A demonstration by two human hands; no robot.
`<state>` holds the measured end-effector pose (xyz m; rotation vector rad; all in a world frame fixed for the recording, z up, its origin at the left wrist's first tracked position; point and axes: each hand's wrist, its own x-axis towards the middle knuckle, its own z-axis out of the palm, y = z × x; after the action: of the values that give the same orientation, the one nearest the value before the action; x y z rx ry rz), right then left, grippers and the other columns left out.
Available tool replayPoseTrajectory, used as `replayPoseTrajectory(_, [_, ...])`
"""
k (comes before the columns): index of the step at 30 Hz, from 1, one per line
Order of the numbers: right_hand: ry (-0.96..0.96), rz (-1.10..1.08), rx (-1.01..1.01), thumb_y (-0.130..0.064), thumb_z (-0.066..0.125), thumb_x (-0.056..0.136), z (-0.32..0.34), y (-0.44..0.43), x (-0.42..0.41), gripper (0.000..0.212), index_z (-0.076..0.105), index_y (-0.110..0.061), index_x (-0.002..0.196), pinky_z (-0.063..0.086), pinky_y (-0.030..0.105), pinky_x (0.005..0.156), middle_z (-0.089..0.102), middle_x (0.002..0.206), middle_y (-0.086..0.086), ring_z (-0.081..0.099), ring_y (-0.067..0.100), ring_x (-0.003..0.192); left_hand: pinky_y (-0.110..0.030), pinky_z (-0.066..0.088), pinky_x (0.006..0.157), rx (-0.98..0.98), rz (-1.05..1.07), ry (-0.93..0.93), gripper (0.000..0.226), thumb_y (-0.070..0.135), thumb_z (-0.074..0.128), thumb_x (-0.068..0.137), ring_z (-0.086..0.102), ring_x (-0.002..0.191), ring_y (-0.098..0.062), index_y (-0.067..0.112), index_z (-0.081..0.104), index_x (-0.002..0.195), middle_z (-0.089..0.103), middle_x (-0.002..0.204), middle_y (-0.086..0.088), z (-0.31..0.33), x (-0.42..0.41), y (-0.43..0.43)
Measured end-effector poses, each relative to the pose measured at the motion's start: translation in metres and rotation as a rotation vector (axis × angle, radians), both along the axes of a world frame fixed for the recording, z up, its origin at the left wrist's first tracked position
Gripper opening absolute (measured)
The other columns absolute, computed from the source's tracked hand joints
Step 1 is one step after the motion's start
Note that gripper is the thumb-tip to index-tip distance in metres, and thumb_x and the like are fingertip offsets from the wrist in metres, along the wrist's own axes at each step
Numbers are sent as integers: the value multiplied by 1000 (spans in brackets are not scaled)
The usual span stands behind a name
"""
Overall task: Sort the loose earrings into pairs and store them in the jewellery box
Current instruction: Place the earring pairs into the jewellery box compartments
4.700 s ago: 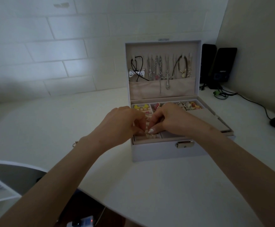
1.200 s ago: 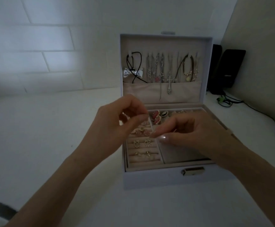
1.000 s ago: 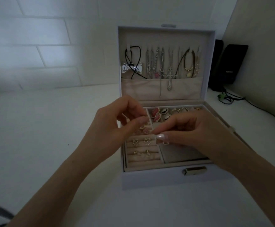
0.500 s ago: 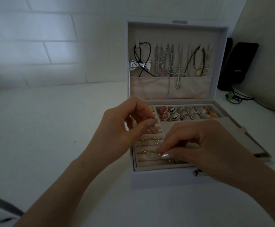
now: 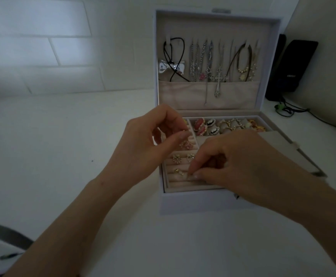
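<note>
The white jewellery box point(image 5: 193, 202) stands open on the white table, its lid upright with necklaces point(image 5: 209, 64) hanging inside. Pairs of earrings sit in the padded slots on the box's left: pink ones point(image 5: 185, 145), flower ones point(image 5: 183, 157) and a small gold one point(image 5: 177, 171). My right hand point(image 5: 241, 162) reaches down to the lowest slots and pinches a small earring at its fingertips. My left hand point(image 5: 153, 144) hovers over the upper slots, thumb and forefinger pinched on something tiny that I cannot make out.
Larger earrings and rings point(image 5: 223, 126) fill the back compartments. A grey insert flap point(image 5: 295, 150) lies at the box's right. Black speakers point(image 5: 291, 66) and cables point(image 5: 295, 111) stand at the back right by the wall. A white tiled wall rises behind the table.
My right hand has moved down and forward from above the middle of the box to the lowest ring slots. The left hand has stayed pinched over the upper slots. The camera came closer.
</note>
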<state>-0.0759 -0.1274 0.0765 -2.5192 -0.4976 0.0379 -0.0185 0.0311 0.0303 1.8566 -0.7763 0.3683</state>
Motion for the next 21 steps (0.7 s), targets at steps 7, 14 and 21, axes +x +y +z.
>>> replayPoseTrajectory(7, [-15,-27,-74,-15,71,78,-1,6,-4,8,76,-22,78,37,0,63,45,48,-20,49,-19,66,-14,41,59,16,-1,-6,8,19,65,81,56,68,-5,23,58,81,63,76,7,-1,1,0])
replayPoseTrajectory(14, [-11,-59,-18,-19,77,73,-6,7,-3,5,74,-23,73,39,3,63,49,48,-19,52,-15,68,-13,40,60,23,6,-17,8,20,65,81,55,67,-3,24,58,82,63,76,9,-1,1,0])
replayPoseTrajectory(21, [-23,-95,-1,-24,76,73,-11,9,-2,6,72,-26,69,40,8,65,54,57,-16,51,-11,69,-13,41,60,37,6,-31,8,21,65,81,55,67,-3,24,58,82,63,76,8,-1,1,0])
